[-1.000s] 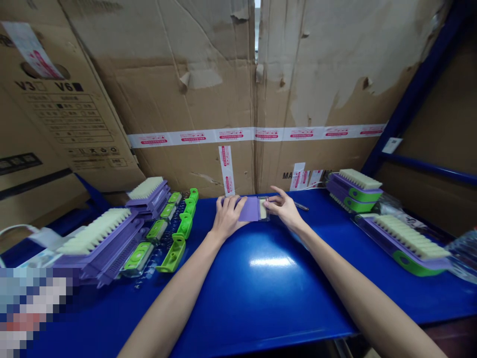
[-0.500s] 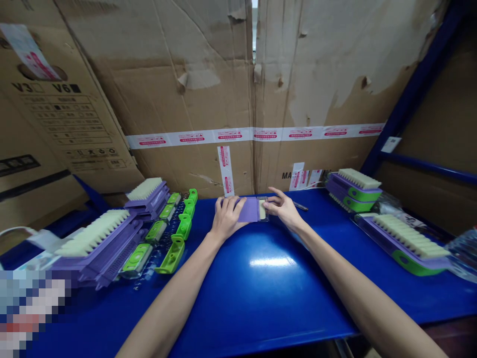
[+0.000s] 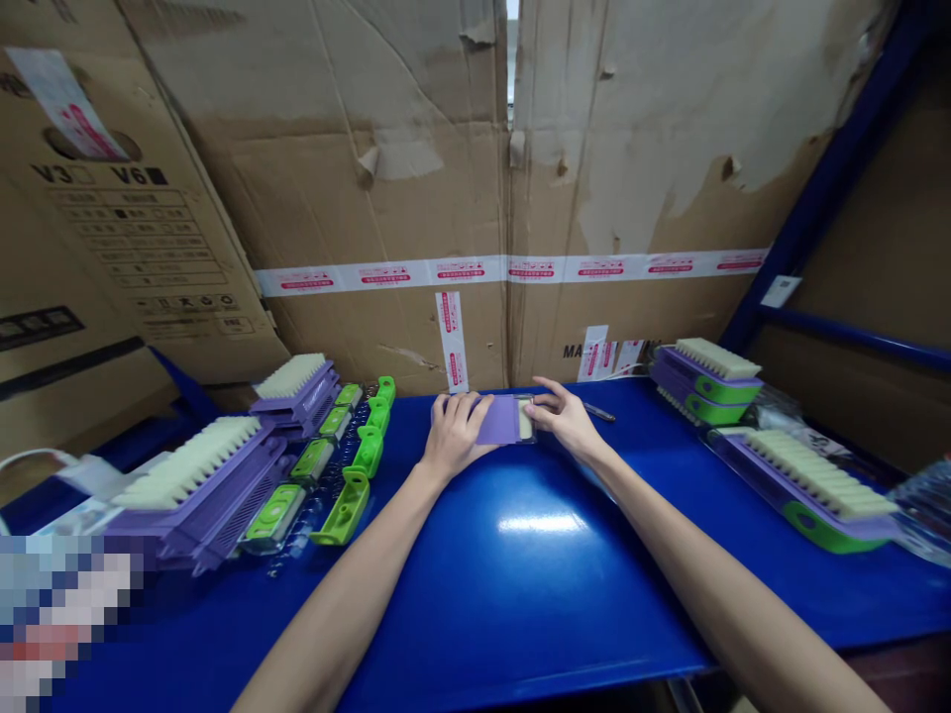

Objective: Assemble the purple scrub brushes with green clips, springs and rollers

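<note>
My left hand (image 3: pixel 455 436) is closed over a flat purple plastic part (image 3: pixel 497 422) at the back middle of the blue table, its fingers lying across the top. From the right end of that part sticks a cream block with a clear, dark-edged casing (image 3: pixel 526 420). My right hand (image 3: pixel 566 420) has its thumb on this block and other fingers bent close behind it; the index finger is raised. What lies under my left palm is hidden.
At left stand purple brush bodies with cream bristles (image 3: pixel 197 460), green-topped clear cases (image 3: pixel 273 513), springs (image 3: pixel 298 525) and green end caps (image 3: pixel 343 510). Assembled purple-green brushes (image 3: pixel 817 485) lie at right. A small dark tool (image 3: pixel 598 411) rests behind my right hand, before the cardboard wall (image 3: pixel 371 218).
Both hands keep the same hold on the purple part and cream block. The whole view has shifted very slightly.
</note>
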`<state>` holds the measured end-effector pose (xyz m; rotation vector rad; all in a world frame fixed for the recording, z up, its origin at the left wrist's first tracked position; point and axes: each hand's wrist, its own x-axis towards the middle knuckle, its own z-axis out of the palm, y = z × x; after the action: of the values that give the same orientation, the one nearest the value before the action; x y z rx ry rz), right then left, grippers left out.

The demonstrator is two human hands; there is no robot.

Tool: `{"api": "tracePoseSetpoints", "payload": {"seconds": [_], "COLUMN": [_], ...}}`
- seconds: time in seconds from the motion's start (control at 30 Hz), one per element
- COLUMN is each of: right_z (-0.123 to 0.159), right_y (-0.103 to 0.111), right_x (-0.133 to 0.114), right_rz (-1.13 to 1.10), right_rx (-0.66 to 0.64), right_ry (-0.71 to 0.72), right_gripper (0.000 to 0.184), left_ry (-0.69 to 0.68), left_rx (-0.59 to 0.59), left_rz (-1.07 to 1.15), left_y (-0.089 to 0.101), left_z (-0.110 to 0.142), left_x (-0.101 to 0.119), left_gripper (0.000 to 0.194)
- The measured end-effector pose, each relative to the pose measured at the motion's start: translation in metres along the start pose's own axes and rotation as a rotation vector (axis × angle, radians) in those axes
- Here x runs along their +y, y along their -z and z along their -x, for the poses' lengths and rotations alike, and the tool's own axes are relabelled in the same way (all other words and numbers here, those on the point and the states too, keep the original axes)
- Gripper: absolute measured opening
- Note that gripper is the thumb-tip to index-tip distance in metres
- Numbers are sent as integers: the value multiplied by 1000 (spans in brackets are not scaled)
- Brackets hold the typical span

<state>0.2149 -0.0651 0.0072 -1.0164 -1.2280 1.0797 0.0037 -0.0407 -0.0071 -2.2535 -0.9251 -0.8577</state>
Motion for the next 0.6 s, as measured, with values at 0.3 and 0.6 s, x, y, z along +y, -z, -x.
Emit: {"api": "tracePoseSetpoints", "payload": {"seconds": [0.3,0.6], "right_z": [-4,-6], "right_y": [-1,-4], "right_x": [13,20], "right_rz": [64,196], "right_rx": [57,154], "right_ry": [4,37], "right_gripper": [68,56], "left_ry": [10,83], "left_rx": [-74,-33], "left_rz": [15,-33], "left_y": [1,-1], "left_z": [-3,-5], "left_x": [3,7], "left_gripper": [67,73]}}
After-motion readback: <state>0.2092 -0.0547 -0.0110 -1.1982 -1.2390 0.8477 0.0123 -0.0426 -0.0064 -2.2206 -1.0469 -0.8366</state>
